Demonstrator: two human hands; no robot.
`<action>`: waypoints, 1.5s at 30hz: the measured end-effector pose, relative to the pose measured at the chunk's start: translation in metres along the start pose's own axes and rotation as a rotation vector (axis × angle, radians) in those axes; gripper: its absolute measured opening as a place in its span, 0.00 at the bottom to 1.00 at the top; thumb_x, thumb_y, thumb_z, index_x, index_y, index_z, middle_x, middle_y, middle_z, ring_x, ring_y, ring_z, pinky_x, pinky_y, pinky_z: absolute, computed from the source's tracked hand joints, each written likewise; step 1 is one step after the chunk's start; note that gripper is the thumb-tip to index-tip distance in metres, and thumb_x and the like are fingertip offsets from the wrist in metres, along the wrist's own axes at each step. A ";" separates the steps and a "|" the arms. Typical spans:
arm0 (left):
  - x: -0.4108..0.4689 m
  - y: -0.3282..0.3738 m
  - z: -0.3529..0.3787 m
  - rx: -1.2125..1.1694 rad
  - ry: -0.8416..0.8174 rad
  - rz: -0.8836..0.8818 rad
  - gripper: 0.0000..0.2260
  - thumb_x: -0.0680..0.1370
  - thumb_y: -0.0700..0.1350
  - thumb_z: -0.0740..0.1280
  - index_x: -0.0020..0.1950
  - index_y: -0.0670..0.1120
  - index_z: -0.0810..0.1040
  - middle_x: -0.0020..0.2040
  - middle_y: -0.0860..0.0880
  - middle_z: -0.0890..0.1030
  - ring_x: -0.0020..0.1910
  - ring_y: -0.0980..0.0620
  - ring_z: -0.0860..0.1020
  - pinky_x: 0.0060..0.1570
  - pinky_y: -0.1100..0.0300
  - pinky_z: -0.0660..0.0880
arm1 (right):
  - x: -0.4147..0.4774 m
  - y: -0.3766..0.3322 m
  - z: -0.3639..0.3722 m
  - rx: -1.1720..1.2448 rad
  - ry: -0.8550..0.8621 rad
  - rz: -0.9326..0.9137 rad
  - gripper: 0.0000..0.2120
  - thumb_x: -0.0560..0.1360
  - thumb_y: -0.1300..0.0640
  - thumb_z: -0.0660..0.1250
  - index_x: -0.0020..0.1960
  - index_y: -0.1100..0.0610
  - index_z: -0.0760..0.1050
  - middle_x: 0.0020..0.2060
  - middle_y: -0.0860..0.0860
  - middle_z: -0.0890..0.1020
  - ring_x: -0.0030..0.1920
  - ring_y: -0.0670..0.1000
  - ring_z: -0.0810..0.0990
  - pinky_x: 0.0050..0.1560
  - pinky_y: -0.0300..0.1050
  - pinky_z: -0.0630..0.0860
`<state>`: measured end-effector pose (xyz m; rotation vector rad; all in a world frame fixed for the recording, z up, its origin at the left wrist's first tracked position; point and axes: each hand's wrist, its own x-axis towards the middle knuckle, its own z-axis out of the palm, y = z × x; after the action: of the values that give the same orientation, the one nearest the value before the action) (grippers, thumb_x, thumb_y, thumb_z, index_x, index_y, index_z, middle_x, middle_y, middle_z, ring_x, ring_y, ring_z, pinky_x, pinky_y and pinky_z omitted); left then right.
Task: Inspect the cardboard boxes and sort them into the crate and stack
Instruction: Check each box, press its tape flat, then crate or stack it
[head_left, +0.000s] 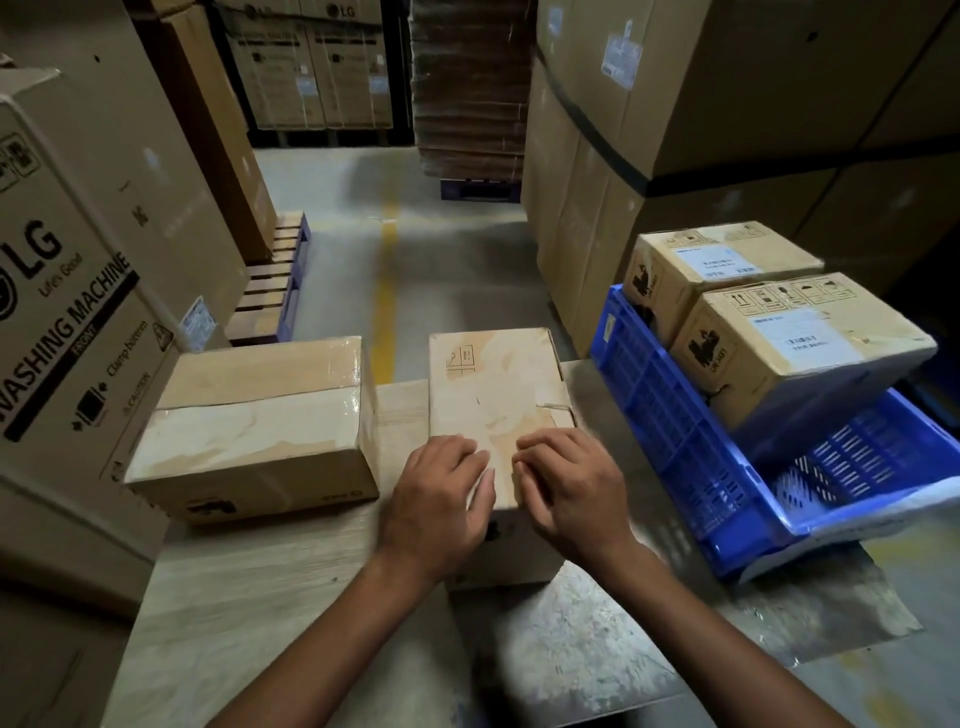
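A small cardboard box (493, 384) stands in the middle of the wooden table (249, 597), with torn tape on its top. Both hands lie on its near top edge: my left hand (441, 499) with fingers bent over the top, my right hand (566, 493) beside it, fingertips on the lid. A second, taped box (254, 426) lies to the left on the table. On the right a blue plastic crate (670, 431) holds two labelled boxes, one nearer (800, 348) and one behind (717, 265).
A large washing-machine carton (78, 270) stands at the left. Tall strapped cartons (701, 119) rise behind the crate. A blue pallet (280, 280) lies on the floor beyond the table, and an aisle with a yellow line (387, 291) runs ahead.
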<state>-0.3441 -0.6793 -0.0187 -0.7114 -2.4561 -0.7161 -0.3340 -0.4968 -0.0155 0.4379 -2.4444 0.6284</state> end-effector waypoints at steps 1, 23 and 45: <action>0.002 -0.001 -0.002 0.022 -0.030 0.007 0.09 0.77 0.45 0.64 0.48 0.42 0.82 0.45 0.47 0.79 0.46 0.48 0.76 0.45 0.52 0.75 | 0.003 0.000 -0.002 -0.030 -0.048 -0.002 0.06 0.74 0.54 0.67 0.44 0.55 0.80 0.45 0.48 0.82 0.46 0.51 0.79 0.44 0.50 0.75; 0.099 -0.030 0.016 0.120 -0.273 -0.116 0.18 0.78 0.48 0.57 0.61 0.42 0.78 0.58 0.43 0.80 0.60 0.43 0.75 0.61 0.47 0.71 | 0.083 0.024 0.016 -0.309 -0.385 0.094 0.20 0.81 0.41 0.54 0.66 0.51 0.70 0.62 0.52 0.73 0.62 0.52 0.71 0.64 0.59 0.68; 0.051 -0.021 0.004 -1.405 0.023 -1.101 0.32 0.81 0.67 0.47 0.65 0.45 0.78 0.57 0.40 0.83 0.55 0.38 0.82 0.50 0.43 0.81 | 0.047 0.017 -0.015 1.042 -0.061 1.007 0.25 0.83 0.37 0.49 0.59 0.48 0.79 0.53 0.52 0.85 0.56 0.54 0.83 0.61 0.55 0.78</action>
<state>-0.3963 -0.6753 0.0002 0.4210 -1.7962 -2.8468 -0.3713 -0.4827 0.0176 -0.4889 -2.0576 2.3176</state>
